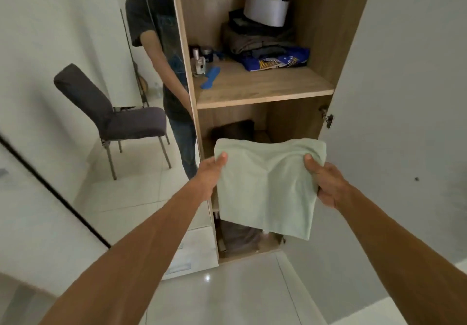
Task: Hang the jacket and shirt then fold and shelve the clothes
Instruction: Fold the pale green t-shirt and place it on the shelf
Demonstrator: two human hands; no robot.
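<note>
A folded pale green cloth [267, 185] hung in front of the open wardrobe [262, 89]. The left hand [211, 173] pinched its nine o'clock edge, the right hand [326, 183] gripped its three o'clock edge; both arms reached straight forward.

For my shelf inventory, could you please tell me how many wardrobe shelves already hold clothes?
3: the upper shelf carries a folded stack; dark clothes sit in the middle compartment and the bottom one. The light green garment may hide more.
</note>
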